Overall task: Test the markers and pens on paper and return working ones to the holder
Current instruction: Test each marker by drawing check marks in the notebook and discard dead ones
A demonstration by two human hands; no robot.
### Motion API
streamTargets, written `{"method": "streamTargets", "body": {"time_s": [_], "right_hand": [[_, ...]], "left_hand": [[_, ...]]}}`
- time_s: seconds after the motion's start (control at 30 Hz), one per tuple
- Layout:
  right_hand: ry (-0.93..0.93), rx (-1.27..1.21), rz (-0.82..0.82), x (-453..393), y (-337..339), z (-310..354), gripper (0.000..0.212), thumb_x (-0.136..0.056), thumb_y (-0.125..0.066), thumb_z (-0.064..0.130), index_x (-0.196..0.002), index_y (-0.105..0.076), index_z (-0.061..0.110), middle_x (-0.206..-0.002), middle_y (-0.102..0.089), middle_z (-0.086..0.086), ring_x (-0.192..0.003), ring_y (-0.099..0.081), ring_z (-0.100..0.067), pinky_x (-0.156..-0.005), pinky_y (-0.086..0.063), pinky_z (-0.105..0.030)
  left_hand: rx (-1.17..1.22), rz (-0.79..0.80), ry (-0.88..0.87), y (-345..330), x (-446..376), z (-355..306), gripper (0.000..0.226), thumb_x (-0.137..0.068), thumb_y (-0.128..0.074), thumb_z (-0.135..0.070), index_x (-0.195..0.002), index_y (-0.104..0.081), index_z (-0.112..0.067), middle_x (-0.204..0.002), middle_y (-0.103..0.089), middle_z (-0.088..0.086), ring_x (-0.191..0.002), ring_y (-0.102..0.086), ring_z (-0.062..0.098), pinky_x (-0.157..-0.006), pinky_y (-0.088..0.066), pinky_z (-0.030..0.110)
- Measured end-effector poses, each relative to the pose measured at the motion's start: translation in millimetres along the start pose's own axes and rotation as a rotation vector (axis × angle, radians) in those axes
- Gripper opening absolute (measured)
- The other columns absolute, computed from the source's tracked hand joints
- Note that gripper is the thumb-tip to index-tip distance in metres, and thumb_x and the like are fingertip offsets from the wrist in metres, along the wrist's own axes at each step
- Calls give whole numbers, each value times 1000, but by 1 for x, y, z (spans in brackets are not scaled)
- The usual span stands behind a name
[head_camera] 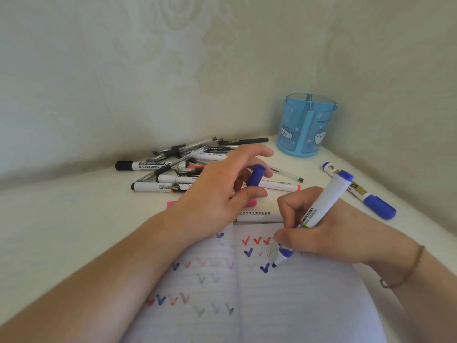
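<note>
Testing a blue whiteboard marker (319, 211) on the open notebook (309, 305), with the right hand (319, 233) pinching its barrel low down, fingers (290, 206) curled round it and the tip touching the right-hand page just beside a fresh blue tick (264, 267). Lying tilted, the marker's long axis runs from the tip at lower left up and away to its blue butt end at upper right, roughly toward the holder (306, 125), which stands well apart at the back corner of the desk (61, 231), beyond and slightly right of the writing hand. Holding the matching blue cap (256, 175) in the left hand (217, 194), pinched between thumb and curled fingers above the top edge of the notebook, open end pointing down and toward the person, near the marker's tip but not aligned with it. Judging from the clean tick, probably a working marker, so likely next: lifting the tip, bringing it up and left to the cap, then carrying it to the holder, the right hand being the nearer one. Waiting untested, apparently, a pile of pens and markers (178, 164) behind the left hand; lying alone to the right, a capped blue marker (358, 191).
</note>
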State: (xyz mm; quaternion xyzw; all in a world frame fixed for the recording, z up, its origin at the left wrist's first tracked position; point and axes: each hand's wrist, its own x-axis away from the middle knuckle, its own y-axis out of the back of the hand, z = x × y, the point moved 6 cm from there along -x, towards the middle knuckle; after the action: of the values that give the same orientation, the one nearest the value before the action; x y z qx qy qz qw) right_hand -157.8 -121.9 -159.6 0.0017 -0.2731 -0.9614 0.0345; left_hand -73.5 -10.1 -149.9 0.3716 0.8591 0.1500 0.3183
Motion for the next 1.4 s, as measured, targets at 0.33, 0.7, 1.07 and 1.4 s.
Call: {"method": "streamTargets", "body": {"time_s": [0.33, 0.7, 1.07, 1.4], "right_hand": [[-39, 0, -40, -2, 4, -8, 41, -79, -70, 2, -50, -44, 15, -45, -43, 6, -43, -40, -6, -44, -33, -15], [167, -587, -287, 2, 40, -3, 19, -55, -76, 28, -63, -68, 13, -48, -53, -9, -44, -50, -26, -47, -46, -35], [105, -670, -415, 2, 45, -9, 9, -73, -50, 15, -71, -59, 13, -57, -60, -15, -44, -54, -31, -50, -50, -39], [155, -573, -301, 2, 37, 0, 37, -55, -83, 49, -73, -67, 21, -82, -74, -18, -53, -67, -34, -46, -51, -34]], "left_hand": [[20, 18, 40, -2, 0, -4, 52, -87, -67, 4, -123, -46, -26, -101, -68, -1, -72, -56, -7, -66, -48, 7], [-39, -111, 76, 7, -2, 4, 32, -79, -78, -9, -96, -60, -30, -89, -71, -13, -82, -63, 0, -69, -41, 4], [64, -86, -20, 4, -1, -6, 22, -92, -60, -18, -101, -58, -38, -102, -66, 2, -90, -61, 16, -67, -48, 5], [169, -63, -65, -1, 3, -3, 13, -93, -57, -17, -98, -57, -29, -77, -62, -17, -65, -58, -2, -60, -45, 6]]}}
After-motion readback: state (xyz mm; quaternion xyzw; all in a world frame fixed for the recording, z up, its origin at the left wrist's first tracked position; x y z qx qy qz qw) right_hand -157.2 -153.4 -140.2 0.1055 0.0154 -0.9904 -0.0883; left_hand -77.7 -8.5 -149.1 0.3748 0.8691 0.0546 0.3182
